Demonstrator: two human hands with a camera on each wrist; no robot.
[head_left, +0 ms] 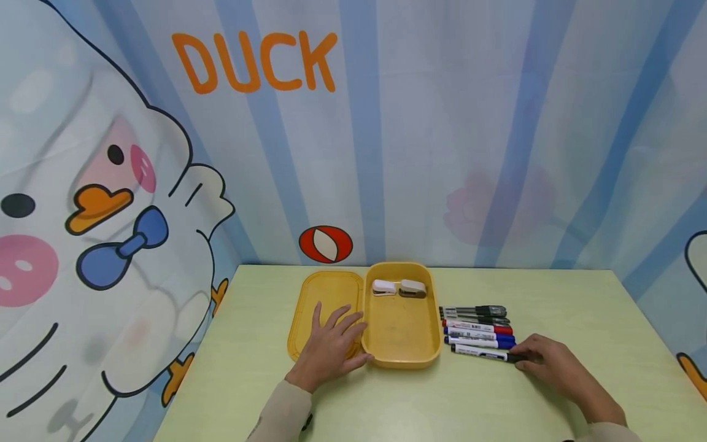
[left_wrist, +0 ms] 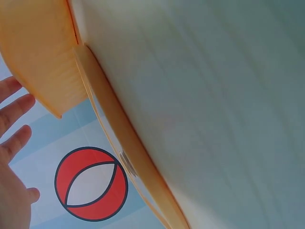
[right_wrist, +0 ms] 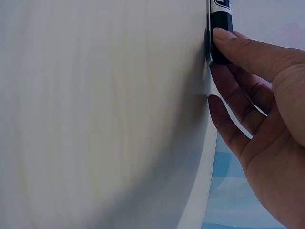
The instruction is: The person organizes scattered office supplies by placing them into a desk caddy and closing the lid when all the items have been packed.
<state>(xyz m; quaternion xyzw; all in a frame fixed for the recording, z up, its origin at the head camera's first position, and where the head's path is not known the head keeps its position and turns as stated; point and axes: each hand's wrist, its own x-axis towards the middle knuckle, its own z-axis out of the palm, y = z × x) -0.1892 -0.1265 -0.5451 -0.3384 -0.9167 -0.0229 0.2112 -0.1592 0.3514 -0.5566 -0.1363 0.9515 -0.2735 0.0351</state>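
Observation:
A black-capped whiteboard marker (head_left: 480, 352) lies nearest the front of a row of pens, and my right hand (head_left: 552, 362) pinches its cap end between thumb and fingers. In the right wrist view, the thumb presses the black cap (right_wrist: 221, 36); the marker's far end is out of that view. My left hand (head_left: 331, 350) spreads its fingers over a flat yellow lid (head_left: 326, 294), at the left edge of a shallow yellow box (head_left: 403, 331). A white stapler (head_left: 384, 286) and a grey-and-white stapler (head_left: 412, 288) sit at the box's far end.
Beyond the held marker lie two blue-capped markers (head_left: 480, 342), a red-capped marker (head_left: 477, 327) and black pens (head_left: 475, 310), right of the box. A curtain printed with ducks (head_left: 409, 153) hangs behind the pale table (head_left: 580, 319).

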